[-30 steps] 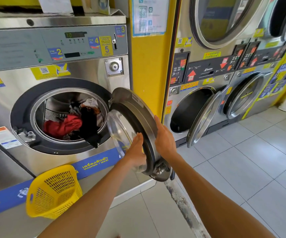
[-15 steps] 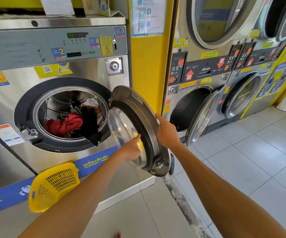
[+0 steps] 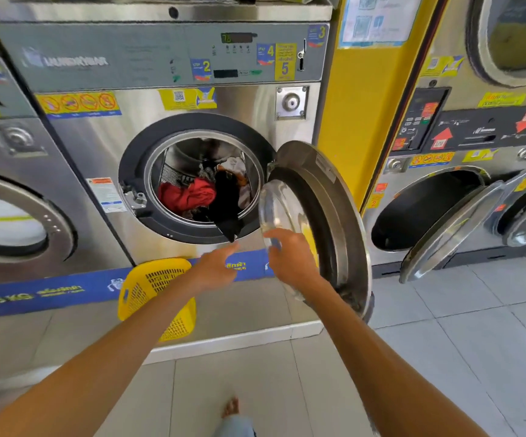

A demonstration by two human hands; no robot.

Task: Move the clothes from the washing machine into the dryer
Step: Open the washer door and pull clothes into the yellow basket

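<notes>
1. The washing machine (image 3: 173, 171) stands with its round door (image 3: 321, 222) swung open to the right.
2. The clothes (image 3: 204, 190) lie inside the drum: a red garment (image 3: 189, 195) and a black piece (image 3: 228, 209) that droops over the drum's lower rim.
3. The left hand (image 3: 216, 266) reaches toward the black piece, its grip open and empty.
4. The right hand (image 3: 290, 260) is in front of the door's glass, grip loose and holding nothing.
5. A yellow basket (image 3: 157, 291) leans against the machine's base.
6. The dryer (image 3: 444, 190) at right has its lower door (image 3: 450, 231) open.

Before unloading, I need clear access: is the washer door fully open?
Open: the washer door is swung right, leaving the clothes in the drum exposed.
</notes>
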